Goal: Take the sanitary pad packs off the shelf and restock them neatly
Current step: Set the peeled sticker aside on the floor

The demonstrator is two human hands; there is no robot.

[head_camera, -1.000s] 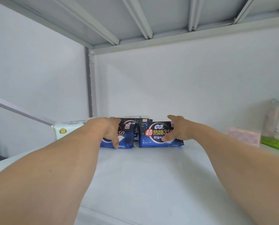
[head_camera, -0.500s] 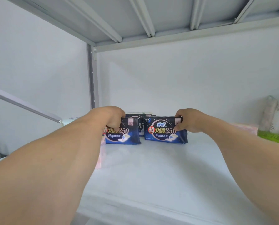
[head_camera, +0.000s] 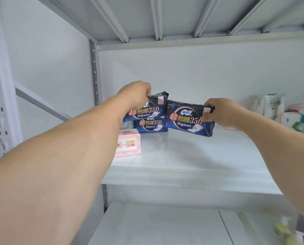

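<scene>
Dark blue and glossy, three soft plastic sanitary pad packs printed with a moon and gold lettering sit at the back of the white metal shelf (head_camera: 183, 161). The left hand (head_camera: 136, 96) has its fingers curled over the top edge of the left dark blue pack (head_camera: 147, 110), which is raised and tilted above a third dark blue pack (head_camera: 152, 126) standing on the shelf behind it. The right hand (head_camera: 216, 113) pinches the upper right corner of the right dark blue pack (head_camera: 184, 119), thumb on the front face; whether its lower edge touches the shelf I cannot tell. The two held packs nearly meet in the middle.

The step in hand looks like drawing both packs out toward the shelf front. To do it well, each pack should be lifted clear so it neither drags nor topples the third pack, and the two kept apart so they do not snag. Corner grips let a soft pack swing, so a fuller hold would help. The left path should pass above the pink cardboard box (head_camera: 129, 143) near the shelf's left front, and the right should stay away from the pale wrapped packs (head_camera: 271, 106) at the far right
</scene>
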